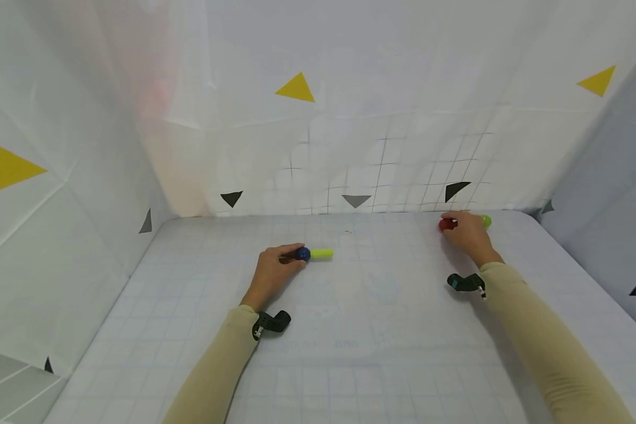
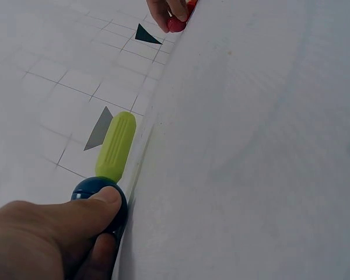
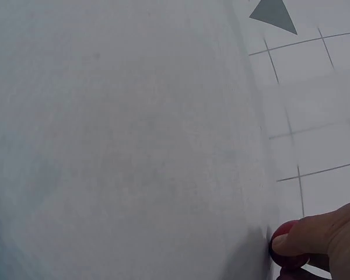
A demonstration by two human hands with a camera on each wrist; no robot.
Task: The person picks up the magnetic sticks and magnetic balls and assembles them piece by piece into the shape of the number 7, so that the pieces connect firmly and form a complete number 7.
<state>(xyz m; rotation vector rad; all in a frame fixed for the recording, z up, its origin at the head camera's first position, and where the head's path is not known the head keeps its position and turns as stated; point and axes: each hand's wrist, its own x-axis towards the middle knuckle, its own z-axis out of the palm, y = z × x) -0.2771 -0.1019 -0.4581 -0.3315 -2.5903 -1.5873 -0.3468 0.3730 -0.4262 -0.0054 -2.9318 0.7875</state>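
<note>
In the head view my left hand point(image 1: 274, 270) is over the middle-left of the table. Its thumb and fingers pinch the dark blue ball point(image 1: 304, 254) of a toy whose ribbed yellow-green stick point(image 2: 116, 146) points right, away from the palm. Farther right, by the table's back edge, my right hand point(image 1: 469, 237) grips a red ball point(image 3: 287, 231) with thumb and fingertips. A light green round end point(image 1: 486, 221) shows on the far side of that hand; the fingers hide what lies between, so I cannot tell whether the two are joined.
A white table point(image 1: 350, 330) with a faint grid lies under both hands. White sheeting point(image 1: 403, 70) rises along its back and sides, marked with yellow point(image 1: 297, 88), black and grey triangles. Each forearm has a dark wrist-worn device point(image 1: 274, 322).
</note>
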